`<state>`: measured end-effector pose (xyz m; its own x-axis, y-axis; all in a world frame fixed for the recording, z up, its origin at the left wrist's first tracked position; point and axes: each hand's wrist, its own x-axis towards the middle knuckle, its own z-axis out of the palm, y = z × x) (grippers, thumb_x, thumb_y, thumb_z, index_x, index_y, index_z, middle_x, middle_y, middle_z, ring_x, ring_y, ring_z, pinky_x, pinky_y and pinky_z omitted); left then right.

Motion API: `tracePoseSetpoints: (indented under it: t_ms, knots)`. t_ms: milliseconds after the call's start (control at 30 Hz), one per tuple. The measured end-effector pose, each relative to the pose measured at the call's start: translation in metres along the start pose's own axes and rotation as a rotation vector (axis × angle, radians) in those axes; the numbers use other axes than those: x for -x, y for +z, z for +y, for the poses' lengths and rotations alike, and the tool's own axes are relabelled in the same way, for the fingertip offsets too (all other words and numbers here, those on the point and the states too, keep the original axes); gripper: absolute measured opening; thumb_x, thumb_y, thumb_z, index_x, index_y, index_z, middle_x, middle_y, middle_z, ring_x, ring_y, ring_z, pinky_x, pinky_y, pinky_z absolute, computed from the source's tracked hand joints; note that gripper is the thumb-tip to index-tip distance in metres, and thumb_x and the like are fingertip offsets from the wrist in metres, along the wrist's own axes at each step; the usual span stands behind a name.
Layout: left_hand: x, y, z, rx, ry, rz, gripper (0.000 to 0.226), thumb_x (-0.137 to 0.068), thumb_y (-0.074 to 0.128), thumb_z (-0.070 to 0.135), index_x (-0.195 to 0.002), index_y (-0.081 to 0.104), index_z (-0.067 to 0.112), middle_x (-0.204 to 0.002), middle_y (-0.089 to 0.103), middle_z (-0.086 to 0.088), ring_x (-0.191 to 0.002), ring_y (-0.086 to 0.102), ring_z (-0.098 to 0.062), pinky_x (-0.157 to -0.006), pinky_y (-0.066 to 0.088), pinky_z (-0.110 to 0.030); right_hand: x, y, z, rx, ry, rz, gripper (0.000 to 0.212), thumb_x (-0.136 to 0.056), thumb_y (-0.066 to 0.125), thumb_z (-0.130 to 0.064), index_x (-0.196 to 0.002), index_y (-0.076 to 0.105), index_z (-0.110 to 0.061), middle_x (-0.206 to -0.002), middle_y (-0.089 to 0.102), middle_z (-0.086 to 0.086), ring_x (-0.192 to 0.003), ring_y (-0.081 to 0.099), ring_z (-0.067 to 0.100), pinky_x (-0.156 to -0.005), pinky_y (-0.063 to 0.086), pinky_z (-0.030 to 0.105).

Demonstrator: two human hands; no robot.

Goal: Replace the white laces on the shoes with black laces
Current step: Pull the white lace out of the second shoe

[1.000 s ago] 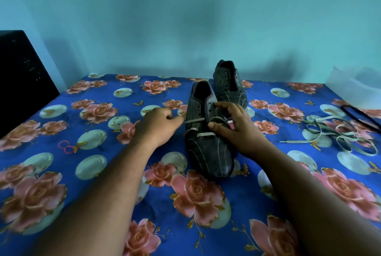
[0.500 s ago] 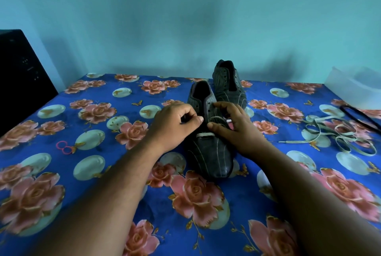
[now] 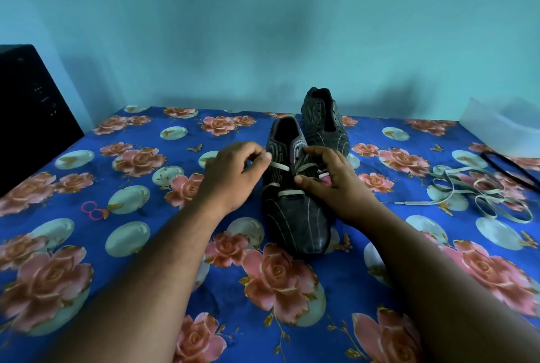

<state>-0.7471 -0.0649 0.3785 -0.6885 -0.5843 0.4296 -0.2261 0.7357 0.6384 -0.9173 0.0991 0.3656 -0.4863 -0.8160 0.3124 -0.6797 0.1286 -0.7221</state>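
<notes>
Blue rose-print cloth (image 3: 87, 245) spread out under me, teal wall (image 3: 263, 26) behind. Right in front sits the near shoe (image 3: 295, 216), toe toward me, its white lace (image 3: 279, 166) threaded only across the lower eyelets. My left hand (image 3: 230, 178) has fingers curled, pinching that lace at the shoe's left edge; my right hand (image 3: 336, 184) grips the shoe's right side, thumb lying over the lace rows. Beyond them, the second shoe (image 3: 324, 120) stands touching the first, no lace showing. Off to my right lies a pulled-out white lace (image 3: 479, 196) in a loose heap, with the black lace (image 3: 508, 166) just past it. Risk here: tug sideways too hard and the aglet may jam in an eyelet, or the shoe twists out of my right-hand grip.
</notes>
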Motion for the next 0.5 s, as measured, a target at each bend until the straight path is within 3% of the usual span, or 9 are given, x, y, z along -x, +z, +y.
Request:
tracePoseSetpoints:
  t_ms: [100, 233, 333, 400, 467, 500]
  knots:
    - [0.001, 0.007, 0.004, 0.077, 0.149, -0.075, 0.043, -0.093, 0.050, 0.066, -0.089, 0.065, 0.027, -0.088, 0.063, 0.009, -0.091, 0.060, -0.015, -0.079, 0.051, -0.047, -0.001, 0.001, 0.000, 0.000, -0.006, 0.000, 0.074, -0.076, 0.065, -0.076, -0.139, 0.048, -0.040, -0.135, 0.049, -0.009, -0.130, 0.046, 0.018, -0.111, 0.042, 0.046]
    - [0.001, 0.010, 0.007, 0.081, 0.204, -0.124, 0.021, -0.091, 0.059, 0.050, -0.079, 0.058, 0.033, -0.080, 0.056, 0.012, -0.085, 0.054, -0.013, -0.078, 0.047, -0.039, 0.000, 0.000, -0.001, 0.000, -0.003, -0.005, 0.073, -0.076, 0.063, -0.070, -0.140, 0.048, -0.039, -0.136, 0.048, -0.008, -0.131, 0.045, 0.016, -0.110, 0.042, 0.041]
    - [0.002, 0.001, 0.012, 0.310, 0.073, -0.176, 0.023, -0.093, 0.064, 0.026, -0.071, 0.064, 0.032, -0.078, 0.062, 0.006, -0.079, 0.055, -0.008, -0.071, 0.043, -0.028, 0.000, 0.000, -0.002, -0.001, -0.005, -0.015, 0.066, -0.082, 0.068, -0.062, -0.141, 0.047, -0.039, -0.136, 0.048, -0.009, -0.131, 0.045, 0.016, -0.109, 0.042, 0.039]
    - [0.004, -0.006, 0.019, 0.509, -0.079, -0.162, 0.022, -0.096, 0.058, 0.009, -0.078, 0.072, 0.009, -0.085, 0.072, -0.002, -0.085, 0.060, -0.001, -0.065, 0.044, -0.017, 0.000, 0.000, -0.002, 0.002, -0.005, -0.016, 0.063, -0.085, 0.070, -0.056, -0.141, 0.046, -0.039, -0.135, 0.047, -0.010, -0.130, 0.045, 0.016, -0.110, 0.042, 0.042]
    - [0.003, -0.010, 0.021, 0.619, -0.210, -0.084, 0.025, -0.094, 0.054, 0.009, -0.083, 0.064, -0.011, -0.089, 0.076, -0.002, -0.094, 0.064, -0.002, -0.067, 0.046, -0.019, 0.000, -0.001, -0.003, 0.001, -0.002, -0.019, 0.062, -0.086, 0.070, -0.055, -0.141, 0.046, -0.039, -0.135, 0.047, -0.010, -0.130, 0.045, 0.016, -0.111, 0.041, 0.043]
    - [0.002, -0.011, 0.019, 0.639, -0.271, -0.044, 0.026, -0.092, 0.055, 0.013, -0.076, 0.065, -0.005, -0.087, 0.076, -0.001, -0.096, 0.066, -0.008, -0.071, 0.046, -0.026, 0.001, -0.001, -0.003, 0.000, -0.001, -0.021, 0.062, -0.086, 0.070, -0.055, -0.141, 0.045, -0.039, -0.135, 0.046, -0.011, -0.130, 0.044, 0.016, -0.111, 0.041, 0.044]
